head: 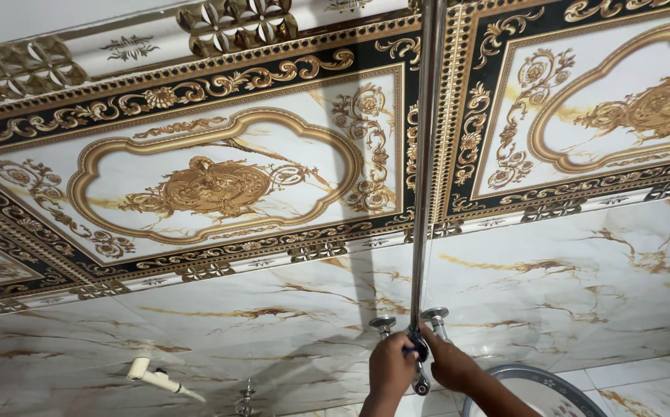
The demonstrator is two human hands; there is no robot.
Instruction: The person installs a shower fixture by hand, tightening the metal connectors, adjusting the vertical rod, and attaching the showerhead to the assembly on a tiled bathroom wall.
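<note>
A thin chrome pipe [425,154] runs straight up the tiled wall from a chrome fitting [421,384] low in the view. My left hand [390,367] is closed around the fitting from the left, over a small dark blue part at the pipe's base. From the right, my right hand [449,361] grips the same joint, its fingers touching the pipe. Two round chrome wall flanges [383,323] [434,313] sit just above my hands, one on each side of the pipe.
The wall has marble-look tiles below and ornate gold-and-black patterned tiles [211,185] above. A white plastic tap [155,377] sticks out at lower left, with a small chrome tap [245,399] beside it. A round basin with a blue rim [537,374] sits at lower right.
</note>
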